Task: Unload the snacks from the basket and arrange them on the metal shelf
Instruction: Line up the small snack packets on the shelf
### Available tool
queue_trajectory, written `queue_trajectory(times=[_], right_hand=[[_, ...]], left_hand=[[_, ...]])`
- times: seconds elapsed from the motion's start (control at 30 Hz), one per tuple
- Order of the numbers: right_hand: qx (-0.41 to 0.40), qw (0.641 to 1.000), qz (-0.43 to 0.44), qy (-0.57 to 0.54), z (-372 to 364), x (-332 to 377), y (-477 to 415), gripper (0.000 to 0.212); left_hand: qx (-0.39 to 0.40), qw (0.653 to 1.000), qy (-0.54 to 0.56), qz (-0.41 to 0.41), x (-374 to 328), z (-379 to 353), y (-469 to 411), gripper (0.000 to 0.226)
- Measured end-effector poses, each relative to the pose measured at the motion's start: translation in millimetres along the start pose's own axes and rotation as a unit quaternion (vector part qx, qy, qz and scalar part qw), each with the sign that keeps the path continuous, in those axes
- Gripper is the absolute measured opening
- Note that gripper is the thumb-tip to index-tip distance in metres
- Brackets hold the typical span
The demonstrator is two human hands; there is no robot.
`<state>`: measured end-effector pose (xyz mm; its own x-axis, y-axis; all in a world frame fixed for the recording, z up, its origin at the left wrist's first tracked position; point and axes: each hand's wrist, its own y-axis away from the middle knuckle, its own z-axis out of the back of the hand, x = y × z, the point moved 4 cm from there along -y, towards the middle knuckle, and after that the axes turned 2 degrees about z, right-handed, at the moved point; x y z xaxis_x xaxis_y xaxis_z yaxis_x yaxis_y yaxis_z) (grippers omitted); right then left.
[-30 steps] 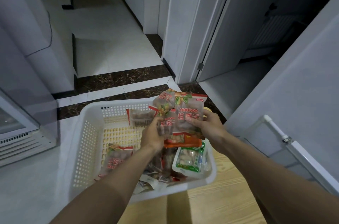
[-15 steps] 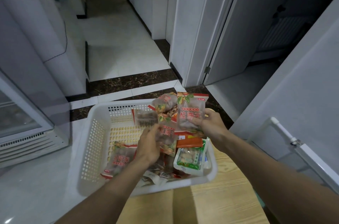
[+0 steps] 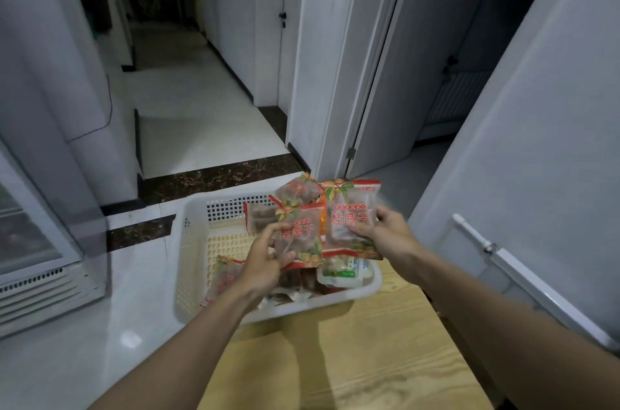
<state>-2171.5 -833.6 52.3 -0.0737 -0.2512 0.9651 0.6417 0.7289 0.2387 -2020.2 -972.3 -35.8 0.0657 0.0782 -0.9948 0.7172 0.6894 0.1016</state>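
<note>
A white perforated plastic basket (image 3: pixel 193 262) stands on a light wooden table (image 3: pixel 369 352). My left hand (image 3: pixel 265 262) grips a clear snack bag with red lettering (image 3: pixel 300 235) above the basket. My right hand (image 3: pixel 385 232) holds a stack of the same kind of snack bags (image 3: pixel 350 208) upright beside it. Another such bag (image 3: pixel 224 278) lies in the basket at the left. A green and white packet (image 3: pixel 342 270) leans in the basket's right corner, with darker packets under it. No metal shelf is recognisable in view.
A white rail or frame edge (image 3: pixel 503 258) runs along the right beside a grey wall. A glass-fronted cabinet (image 3: pixel 30 258) stands at the left on a glossy white floor. A corridor and an open door (image 3: pixel 402 91) lie ahead.
My left hand has lifted one snack bag out of the basket up beside the stack held by my right hand. The view has tilted upward and shifted slightly.
</note>
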Motion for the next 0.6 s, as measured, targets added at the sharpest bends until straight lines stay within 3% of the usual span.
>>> queue_trajectory(times=[0.1, 0.3, 0.6], right_hand=[[-0.032, 0.999, 0.019, -0.003, -6.3, 5.1, 46.7, 0.02], [-0.113, 0.993, 0.033, 0.002, -7.3, 10.3, 151.4, 0.025], [-0.244, 0.968, 0.056, -0.012, 63.7, 13.0, 312.2, 0.027]], left_hand=[[0.034, 0.998, 0.05, -0.012, -12.9, -0.3, 35.7, 0.061], [0.121, 0.989, 0.051, -0.065, -47.9, -12.6, 118.1, 0.065], [0.244, 0.962, 0.058, -0.106, -103.0, -96.0, 213.7, 0.065]])
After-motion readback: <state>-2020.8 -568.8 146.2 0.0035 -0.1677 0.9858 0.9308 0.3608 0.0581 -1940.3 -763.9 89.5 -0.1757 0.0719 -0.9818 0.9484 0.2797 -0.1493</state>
